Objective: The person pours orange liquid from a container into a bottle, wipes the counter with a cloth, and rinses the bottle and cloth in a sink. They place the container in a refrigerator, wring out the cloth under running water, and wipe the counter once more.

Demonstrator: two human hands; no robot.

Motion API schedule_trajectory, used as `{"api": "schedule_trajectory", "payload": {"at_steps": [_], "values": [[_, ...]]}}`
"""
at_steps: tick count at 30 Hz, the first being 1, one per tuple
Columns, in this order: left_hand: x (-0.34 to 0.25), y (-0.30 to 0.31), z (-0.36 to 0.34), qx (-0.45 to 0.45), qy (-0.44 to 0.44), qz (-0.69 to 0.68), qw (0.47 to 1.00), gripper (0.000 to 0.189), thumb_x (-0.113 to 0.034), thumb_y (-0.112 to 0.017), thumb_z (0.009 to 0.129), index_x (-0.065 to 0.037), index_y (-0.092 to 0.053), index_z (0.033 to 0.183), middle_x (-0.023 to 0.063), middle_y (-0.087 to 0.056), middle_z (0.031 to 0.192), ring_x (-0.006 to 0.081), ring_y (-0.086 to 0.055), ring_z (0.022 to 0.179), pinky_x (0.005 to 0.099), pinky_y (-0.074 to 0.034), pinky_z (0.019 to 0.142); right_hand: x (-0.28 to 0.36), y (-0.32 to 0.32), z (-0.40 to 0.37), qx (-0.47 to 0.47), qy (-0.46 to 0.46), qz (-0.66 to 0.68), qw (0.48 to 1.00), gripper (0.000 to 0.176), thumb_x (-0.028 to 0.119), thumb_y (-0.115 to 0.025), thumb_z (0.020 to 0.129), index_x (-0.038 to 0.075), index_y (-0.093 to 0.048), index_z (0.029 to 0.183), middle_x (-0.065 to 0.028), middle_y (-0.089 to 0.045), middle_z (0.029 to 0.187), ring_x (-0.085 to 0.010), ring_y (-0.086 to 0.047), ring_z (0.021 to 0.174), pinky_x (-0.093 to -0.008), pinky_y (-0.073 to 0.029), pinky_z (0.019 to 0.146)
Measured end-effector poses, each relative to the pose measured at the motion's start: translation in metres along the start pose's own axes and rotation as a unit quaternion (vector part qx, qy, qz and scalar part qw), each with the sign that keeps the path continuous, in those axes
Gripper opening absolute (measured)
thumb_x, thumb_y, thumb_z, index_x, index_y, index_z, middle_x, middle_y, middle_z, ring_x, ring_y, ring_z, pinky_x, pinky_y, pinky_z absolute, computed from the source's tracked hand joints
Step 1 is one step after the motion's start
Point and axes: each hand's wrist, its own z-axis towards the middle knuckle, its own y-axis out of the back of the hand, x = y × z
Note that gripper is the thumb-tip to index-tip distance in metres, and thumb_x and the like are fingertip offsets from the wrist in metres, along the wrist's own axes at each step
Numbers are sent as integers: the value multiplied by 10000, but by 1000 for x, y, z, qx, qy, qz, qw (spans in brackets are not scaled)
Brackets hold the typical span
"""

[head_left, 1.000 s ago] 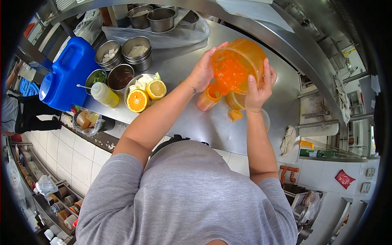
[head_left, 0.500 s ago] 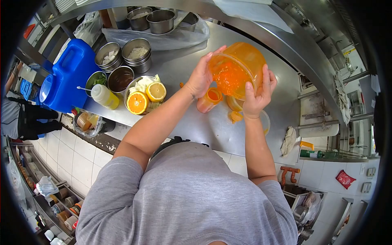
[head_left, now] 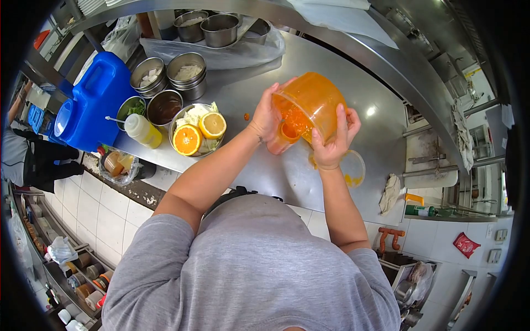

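A translucent round tub (head_left: 319,98) with orange sauce inside is tipped toward me and to the left between my hands. My left hand (head_left: 266,115) grips its left side near the rim. On the right, my right hand (head_left: 337,137) clasps the wall, thumb at the rim and fingers round the outside. Right under the lowered rim stands an orange-stained squeeze bottle (head_left: 282,141) with its wide mouth uncovered. A clear round lid (head_left: 354,170) smeared with orange lies on the steel table (head_left: 243,171), close to my right wrist.
Left on the table are a bowl with halved citrus (head_left: 187,140), a yellow squeeze bottle (head_left: 142,131), steel containers (head_left: 187,70) and a blue jug (head_left: 102,105). A steel shelf edge (head_left: 353,41) crosses overhead. Someone in dark trousers (head_left: 52,160) stands far left.
Both hands have brought the tub nearer to me and leftward, tipping it further so its rim overlaps the bottle's mouth. More of the lid shows now.
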Motion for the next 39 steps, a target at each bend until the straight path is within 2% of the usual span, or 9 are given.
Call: {"api": "schedule_trajectory", "payload": {"at_steps": [5,7,17,19,23,26,29,36,39], "values": [[11,14,3,-30,-13,20,999,649,-524,-416,928,-5,-473,1313,126,-521,1343,257,-470,1257,405,-317,1080,-1,0,-10,26,15,-36,999,701,241,-721,729,40,-488,1358,-204,-373,1261,-323,-470,1106,-416,-400,962],[14,19,3,-40,-6,37,998,618,-503,-409,936,-4,-484,1294,123,-533,1324,248,-481,1242,401,-320,1073,-5,1,-16,47,-4,-29,998,748,263,-773,705,101,-485,1376,-207,-335,1288,-349,-435,1132,-444,-409,965],[22,28,-10,-49,-8,59,997,528,-415,-389,965,-13,-489,1291,105,-516,1341,224,-423,1285,369,-251,1110,-3,9,-20,44,37,-26,998,743,243,-771,695,118,-488,1370,-220,-325,1300,-378,-430,1151,-470,-424,965],[20,41,-1,-82,4,141,987,559,-430,-384,945,-36,-497,1324,82,-519,1341,227,-431,1260,389,-258,1104,-9,6,-15,67,59,-54,995,748,253,-769,696,121,-482,1374,-220,-322,1307,-382,-432,1153,-472,-431,958],[19,41,-2,-122,24,117,985,550,-405,-385,948,-23,-486,1329,85,-522,1331,226,-410,1289,388,-250,1112,-11,2,-22,74,54,-32,995,764,243,-764,697,134,-460,1389,-204,-311,1311,-378,-443,1147,-471,-433,959],[30,49,1,-68,-8,121,990,543,-419,-390,939,-32,-507,1303,72,-522,1328,216,-415,1277,393,-260,1097,-9,11,-12,56,70,5,996,769,214,-760,696,139,-450,1396,-198,-310,1298,-372,-449,1141,-469,-435,958],[27,49,-4,-122,33,101,987,531,-403,-387,942,-25,-510,1294,77,-505,1350,212,-395,1305,390,-247,1106,-7,7,-23,81,53,-40,995,764,202,-749,693,142,-449,1394,-194,-309,1292,-363,-463,1132,-466,-440,951],[27,63,7,-107,33,121,986,563,-412,-408,933,-25,-485,1334,92,-478,1383,208,-341,1360,387,-214,1126,-13,3,-16,80,86,-40,992,795,180,-747,694,92,-421,1413,-208,-309,1328,-357,-473,1151,-439,-420,975],[37,62,-3,-115,17,143,983,566,-432,-407,932,-39,-493,1329,83,-479,1386,202,-355,1342,395,-208,1119,-4,9,-18,62,88,-10,994,802,170,-765,675,148,-436,1407,-196,-311,1299,-367,-457,1132,-463,-439,957]]}}
